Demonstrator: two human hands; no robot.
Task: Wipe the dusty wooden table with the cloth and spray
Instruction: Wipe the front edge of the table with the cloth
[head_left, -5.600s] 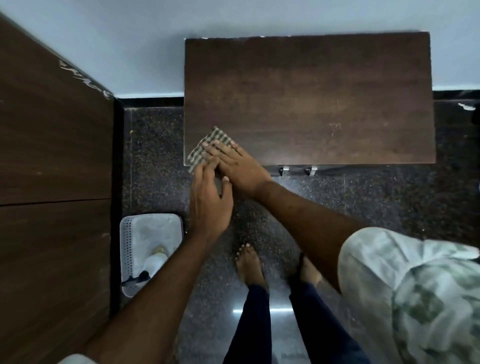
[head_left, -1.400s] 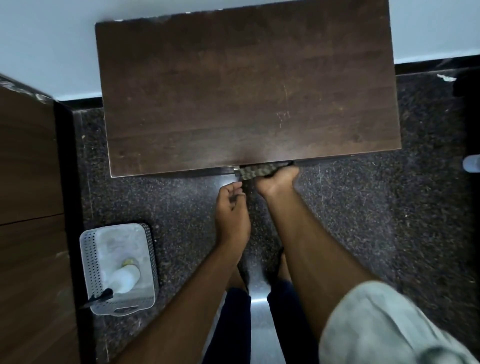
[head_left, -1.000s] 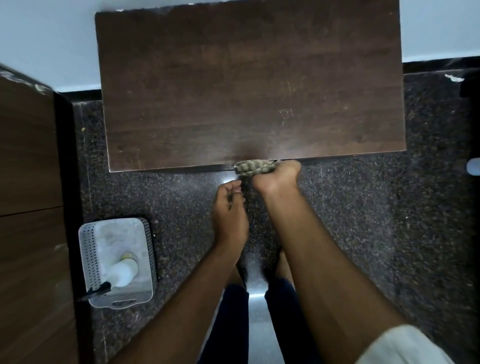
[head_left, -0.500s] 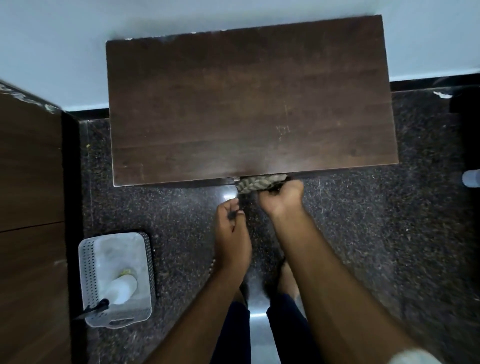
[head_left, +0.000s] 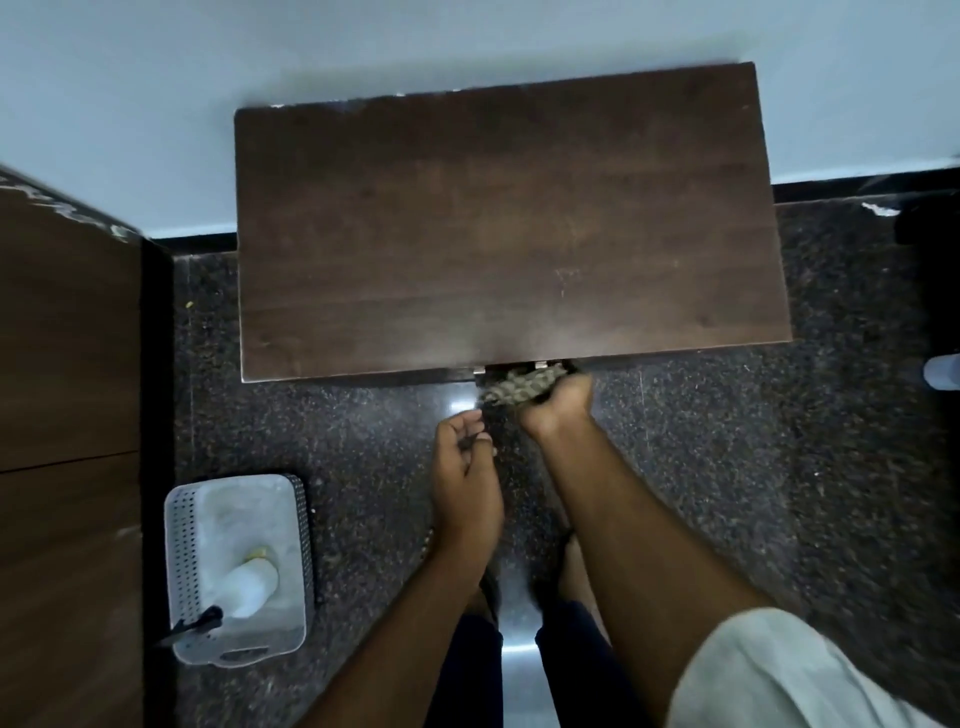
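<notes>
Two bare hands work just below the near edge of the dark brown rectangular wooden counter (head_left: 498, 234), which stands against a pale wall. The right hand (head_left: 558, 410) is closed in a fist around the bunched green-and-beige checked cloth (head_left: 519, 388); the cloth presses against the counter's front edge at about 6 o'clock of its top, next to two small metal fittings under that edge. The left hand (head_left: 465, 462) sits just beside it at 7 o'clock, fingers curled narrow with thumb meeting fingertips; whether it pinches anything I cannot tell. The counter top itself carries nothing, showing only faint pale scuffs toward its 4 o'clock part. Well apart at 8 o'clock, a white perforated plastic basket (head_left: 182, 561) rests on the speckled dark granite floor (head_left: 779, 493), with the white spray bottle (head_left: 244, 587) lying inside it, black trigger toward the basket's near end.
</notes>
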